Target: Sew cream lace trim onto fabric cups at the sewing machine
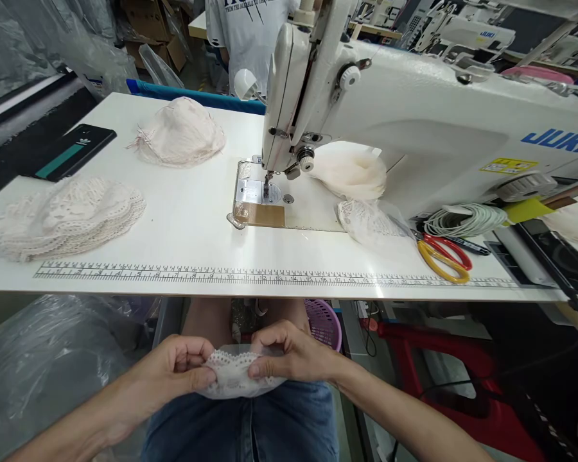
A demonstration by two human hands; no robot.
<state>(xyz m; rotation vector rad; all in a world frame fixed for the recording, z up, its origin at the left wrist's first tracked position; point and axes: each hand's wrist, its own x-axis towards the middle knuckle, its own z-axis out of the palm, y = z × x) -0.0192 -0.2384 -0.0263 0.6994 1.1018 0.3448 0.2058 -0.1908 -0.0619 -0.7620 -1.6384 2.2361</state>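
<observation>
Over my lap, in front of the table edge, a small white lace piece (236,375) is stretched between both hands. My left hand (180,369) pinches its left end between thumb and fingers. At the other end, my right hand (286,353) grips it the same way, thumb on top. The piece has a scalloped, holed edge and sheer fabric behind it. Above on the table stands a white sewing machine (414,109), its needle and presser foot (267,186) over the metal plate. Another lace piece (368,219) lies to the right of that plate.
Stacked lace pieces (67,218) and a pale fabric pile (185,131) lie at left, near a dark phone (77,153). Scissors (443,256) and coiled cord (465,220) rest at right. A printed ruler (270,276) runs along the front edge. Another person (250,38) is behind the table.
</observation>
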